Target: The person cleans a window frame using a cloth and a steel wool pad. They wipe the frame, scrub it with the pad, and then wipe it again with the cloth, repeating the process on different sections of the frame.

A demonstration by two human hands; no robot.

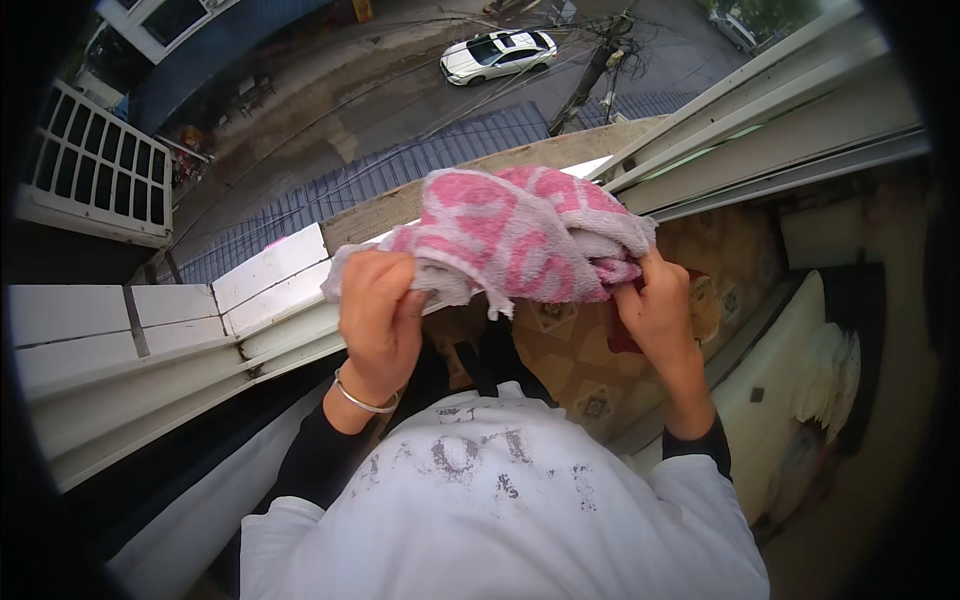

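A pink and white terry cloth (pixel 517 232) hangs bunched and folded between my two hands, above a window sill. My left hand (pixel 379 315), with a silvery bangle at its wrist, grips the cloth's left end between thumb and curled fingers. At the right end, my right hand (pixel 654 300) pinches the cloth in the same way. Part of the fingers of both hands is hidden by the cloth or turned from view. A frayed corner of the cloth dangles near its middle.
White window frame tracks (pixel 292 345) run below the cloth, beside a tiled outer ledge (pixel 274 277). Sliding sashes (pixel 757 127) stand at the upper right. Outside are an air-conditioner unit (pixel 97 165), a utility pole (pixel 592 75) with wires, and a street with a white car (pixel 499 56) far below.
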